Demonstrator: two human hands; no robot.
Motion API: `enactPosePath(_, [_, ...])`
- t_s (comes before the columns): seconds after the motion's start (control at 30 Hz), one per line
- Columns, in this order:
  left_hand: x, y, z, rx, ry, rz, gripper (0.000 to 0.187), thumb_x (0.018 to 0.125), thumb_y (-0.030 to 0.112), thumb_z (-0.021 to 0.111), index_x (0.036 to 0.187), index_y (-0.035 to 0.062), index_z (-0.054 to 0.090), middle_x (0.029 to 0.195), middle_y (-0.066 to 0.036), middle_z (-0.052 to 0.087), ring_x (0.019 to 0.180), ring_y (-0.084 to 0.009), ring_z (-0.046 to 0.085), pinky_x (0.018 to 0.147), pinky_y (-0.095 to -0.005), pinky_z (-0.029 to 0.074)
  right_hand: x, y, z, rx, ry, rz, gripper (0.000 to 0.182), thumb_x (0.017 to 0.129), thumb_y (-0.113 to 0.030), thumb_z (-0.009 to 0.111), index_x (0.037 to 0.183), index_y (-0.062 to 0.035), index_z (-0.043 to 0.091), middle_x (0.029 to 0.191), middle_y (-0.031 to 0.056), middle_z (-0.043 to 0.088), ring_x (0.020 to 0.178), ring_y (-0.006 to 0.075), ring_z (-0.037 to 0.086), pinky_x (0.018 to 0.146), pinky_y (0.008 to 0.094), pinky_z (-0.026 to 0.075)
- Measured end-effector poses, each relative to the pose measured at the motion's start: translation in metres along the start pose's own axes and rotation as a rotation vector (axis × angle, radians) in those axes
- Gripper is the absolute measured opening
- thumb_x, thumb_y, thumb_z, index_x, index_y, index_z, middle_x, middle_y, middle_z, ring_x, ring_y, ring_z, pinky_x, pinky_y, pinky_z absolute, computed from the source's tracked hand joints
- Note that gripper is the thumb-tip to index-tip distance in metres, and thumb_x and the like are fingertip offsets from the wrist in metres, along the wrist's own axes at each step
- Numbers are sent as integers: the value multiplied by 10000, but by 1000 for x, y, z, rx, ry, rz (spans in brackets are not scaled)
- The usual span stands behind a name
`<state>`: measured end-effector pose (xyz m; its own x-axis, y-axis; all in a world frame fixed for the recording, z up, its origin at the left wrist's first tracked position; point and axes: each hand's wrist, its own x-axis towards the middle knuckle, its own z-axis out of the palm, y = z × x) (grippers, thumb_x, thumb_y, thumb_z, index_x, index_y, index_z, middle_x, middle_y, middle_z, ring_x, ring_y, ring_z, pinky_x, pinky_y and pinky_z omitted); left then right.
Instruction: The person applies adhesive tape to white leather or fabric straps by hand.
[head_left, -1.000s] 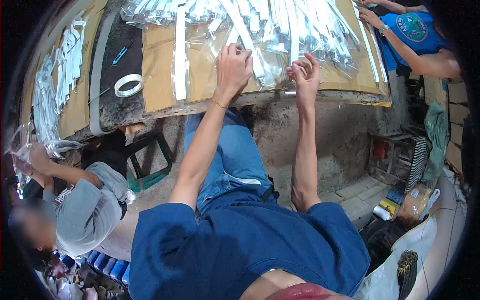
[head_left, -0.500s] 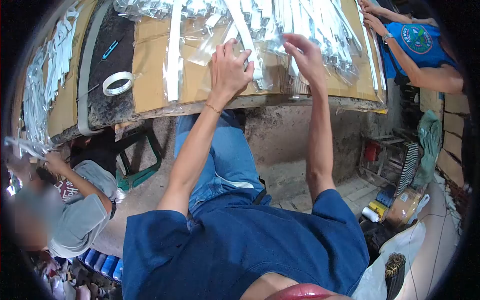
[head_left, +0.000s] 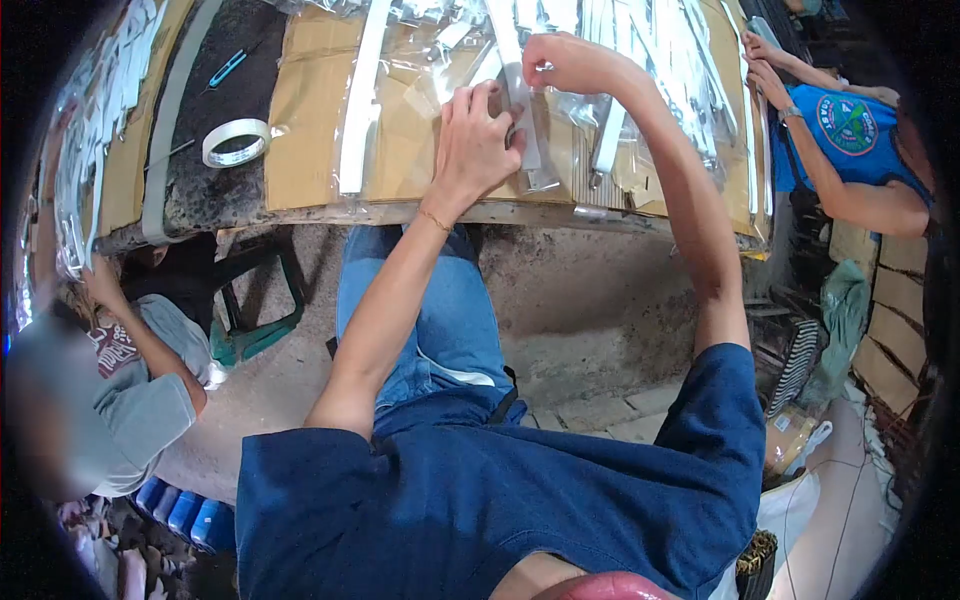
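Note:
My left hand (head_left: 476, 142) rests on a clear plastic bag with a white strip (head_left: 523, 110) inside, pressing it onto the cardboard sheet (head_left: 305, 150) that covers the table. My right hand (head_left: 562, 62) pinches the upper part of that same bagged white strip. A pile of more bagged white strips (head_left: 640, 60) lies just beyond and to the right of both hands. Another long white strip in a bag (head_left: 360, 100) lies to the left of my left hand.
A roll of clear tape (head_left: 236, 141) and a blue-handled tool (head_left: 226, 68) lie on the dark table at left. A person in grey (head_left: 120, 400) sits at lower left with strips; a person in blue (head_left: 845, 150) works at the right.
My right hand has moved up and left from the table edge onto the white strip above my left hand. My left hand stays on the bag. The view has shifted slightly.

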<state>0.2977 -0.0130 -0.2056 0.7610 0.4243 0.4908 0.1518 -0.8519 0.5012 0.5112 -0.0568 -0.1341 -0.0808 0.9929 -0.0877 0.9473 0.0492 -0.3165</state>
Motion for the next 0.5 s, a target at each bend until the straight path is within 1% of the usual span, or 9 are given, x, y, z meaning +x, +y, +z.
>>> enactPosePath(0.03, [0,0,1,-13,13,4,270,738,237,714,989,145,749,1212,-130,545,1118,-304,484,919,-423,412,3,-7,-4,0,-3,-5,102,799,-96,638,863,-45,700,804,128,689,760,290,658,691,378,508])
enactPosePath(0.1, [0,-1,2,-26,29,3,268,734,231,718,986,145,750,1211,-132,548,1119,-303,485,916,-422,414,9,-29,-18,72,-259,176,65,792,-44,633,836,-12,668,755,142,659,716,308,622,681,381,490])
enactPosePath(0.23, [0,-2,2,-14,10,-2,271,732,232,720,985,139,749,1196,-135,555,1113,-302,489,915,-418,418,18,-24,-8,18,-291,148,65,787,-26,612,820,-8,665,702,148,640,689,320,615,664,388,483])
enactPosePath(0.3, [0,-2,2,-6,14,-1,272,733,233,719,986,136,749,1191,-134,556,1108,-301,490,916,-417,418,22,-24,-7,-79,-318,138,89,788,-16,594,837,-8,668,754,151,655,750,326,633,685,396,490])
enactPosePath(0.33, [0,-2,2,-8,6,0,270,736,234,717,986,135,749,1187,-134,557,1105,-302,491,916,-417,419,22,-27,-7,-77,-318,136,89,788,-16,594,837,-8,668,754,151,655,750,326,633,685,396,490])
enactPosePath(0.4, [0,-1,1,-13,-2,1,269,739,234,715,986,133,748,1184,-134,557,1101,-302,491,916,-418,419,19,-31,-8,-82,-256,112,107,787,-15,586,845,-13,675,831,150,670,823,334,640,722,407,499])
enactPosePath(0.43, [0,-2,2,-14,-3,6,263,742,235,712,982,130,748,1179,-134,559,1097,-302,491,916,-421,420,18,-29,-5,-83,-259,111,107,787,-15,586,845,-13,675,831,150,670,823,334,640,722,407,499])
enactPosePath(0.5, [0,-3,2,-10,-2,8,259,746,236,709,978,128,747,1174,-134,561,1093,-303,492,916,-424,422,18,-28,3,-120,-215,107,112,774,-13,592,844,-19,679,874,154,669,888,344,637,756,421,504])
